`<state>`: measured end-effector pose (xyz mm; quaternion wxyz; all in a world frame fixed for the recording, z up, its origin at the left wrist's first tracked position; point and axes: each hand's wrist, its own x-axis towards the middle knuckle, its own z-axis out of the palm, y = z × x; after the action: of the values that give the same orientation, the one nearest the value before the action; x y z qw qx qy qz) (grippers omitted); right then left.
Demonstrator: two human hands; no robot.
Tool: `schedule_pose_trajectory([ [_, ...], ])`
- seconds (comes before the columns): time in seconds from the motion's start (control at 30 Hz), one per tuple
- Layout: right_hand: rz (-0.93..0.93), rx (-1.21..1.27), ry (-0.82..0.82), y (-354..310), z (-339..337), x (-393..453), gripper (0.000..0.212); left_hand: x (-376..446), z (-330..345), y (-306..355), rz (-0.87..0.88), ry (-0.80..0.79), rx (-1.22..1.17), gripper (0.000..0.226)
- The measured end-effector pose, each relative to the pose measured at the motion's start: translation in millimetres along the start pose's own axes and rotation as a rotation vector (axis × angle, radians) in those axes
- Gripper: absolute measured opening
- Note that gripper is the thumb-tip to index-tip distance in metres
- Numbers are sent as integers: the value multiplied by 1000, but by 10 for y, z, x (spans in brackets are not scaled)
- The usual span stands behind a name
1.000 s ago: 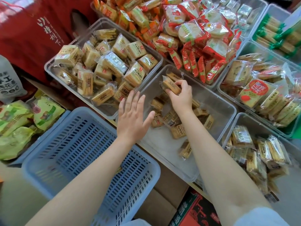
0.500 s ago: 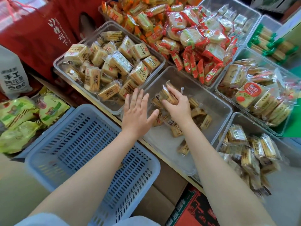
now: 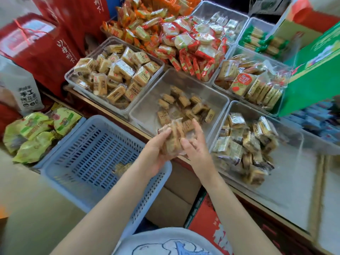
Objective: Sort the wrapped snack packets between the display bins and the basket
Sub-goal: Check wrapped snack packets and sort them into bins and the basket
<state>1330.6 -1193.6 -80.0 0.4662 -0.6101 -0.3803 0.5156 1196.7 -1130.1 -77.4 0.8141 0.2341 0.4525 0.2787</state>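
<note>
A bundle of brown wrapped snack packets [image 3: 173,138] is held between both hands, over the near rim of a clear display bin [image 3: 147,107]. My left hand [image 3: 156,153] cups the bundle from below and the left, thumb on top. My right hand [image 3: 195,144] grips it from the right. Several more brown packets [image 3: 185,105] lie loose in that bin. To the left stands a blue slotted basket [image 3: 73,159] with one packet [image 3: 120,167] lying inside near my left forearm.
Around the middle bin stand clear bins of tan packets [image 3: 117,74], red and orange packets [image 3: 184,43], silver-wrapped packets [image 3: 241,142] and green-ended sticks [image 3: 261,41]. Green bags [image 3: 35,133] lie left of the basket. Cardboard boxes [image 3: 176,196] sit below the shelf edge.
Both hands have pulled back from inside the bin toward its near rim. The left hand, open and empty before, now holds the packets together with the right.
</note>
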Motion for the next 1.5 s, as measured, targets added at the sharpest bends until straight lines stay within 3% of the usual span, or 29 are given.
schedule_pose_trajectory([
  [0.07,17,-15,10,-9,-77,-190,53,-149,-52,-102,-40,26,-85,52],
  [0.17,-22,-126,42,-14,-152,-379,19,-333,-98,-199,-69,79,-149,43],
  [0.23,-35,-137,27,-8,-145,-464,10,-413,-149,-256,-83,105,-163,41],
  [0.47,7,-114,-32,31,58,-523,10,-609,-448,-323,-50,165,-38,28],
  [0.63,57,-77,-70,85,312,-487,3,-633,-964,-471,-5,328,205,29],
  [0.8,193,-280,-108,575,738,-250,7,-581,-1677,-728,-79,511,37,33],
  [1.0,284,-509,-74,1372,1425,145,9,-442,-2323,-1057,-180,602,-57,31],
  [1.17,247,-657,76,1823,1780,308,8,-343,-2571,-1154,-213,624,-118,37],
  [1.4,360,-654,-58,1951,1919,303,21,-419,-2647,-1085,-211,563,-89,38],
  [1.5,363,-571,-45,1758,1841,268,12,-504,-2589,-1000,-180,503,-80,35],
])
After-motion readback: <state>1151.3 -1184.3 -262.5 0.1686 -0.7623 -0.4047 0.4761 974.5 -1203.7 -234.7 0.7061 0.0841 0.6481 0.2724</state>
